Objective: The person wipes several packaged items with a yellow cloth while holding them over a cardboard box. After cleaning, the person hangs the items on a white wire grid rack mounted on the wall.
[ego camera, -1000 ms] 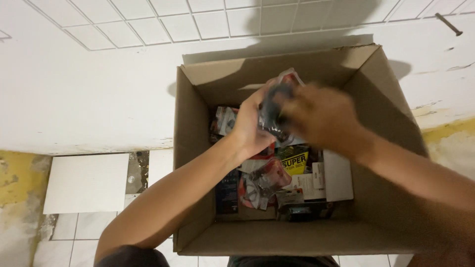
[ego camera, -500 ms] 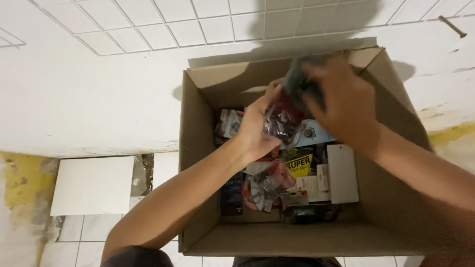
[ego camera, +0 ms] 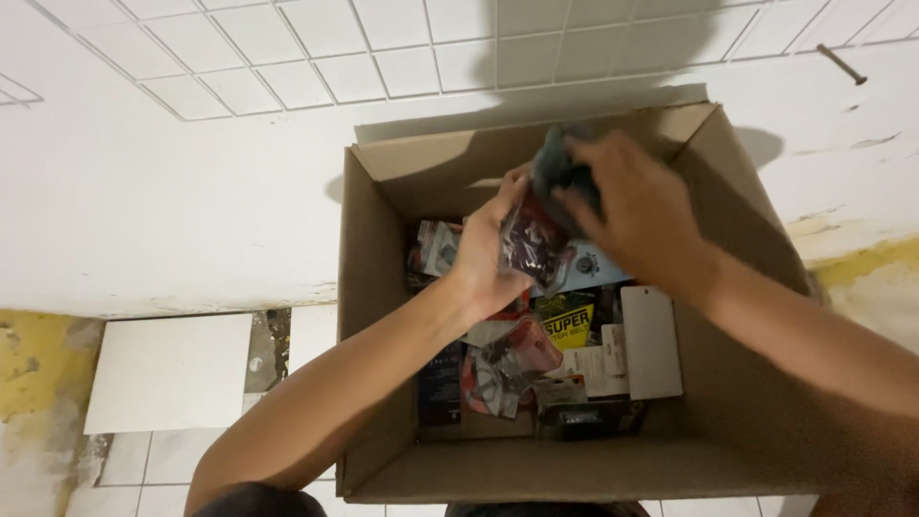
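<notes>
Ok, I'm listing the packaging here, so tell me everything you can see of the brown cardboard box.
The brown cardboard box is plain corrugated card, open at the top with its flaps standing up. It sits on a pale tiled floor against a white wall. Small packets and a white card fill its bottom. The left hand and right hand reach inside, holding a clear packet between them; whether either arm touches the box's walls cannot be told.

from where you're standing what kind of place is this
Probably an unfinished room or storeroom: white tiled wall with a bare nail, patchy worn floor, and an open brown cardboard box of small packaged goods.
</notes>
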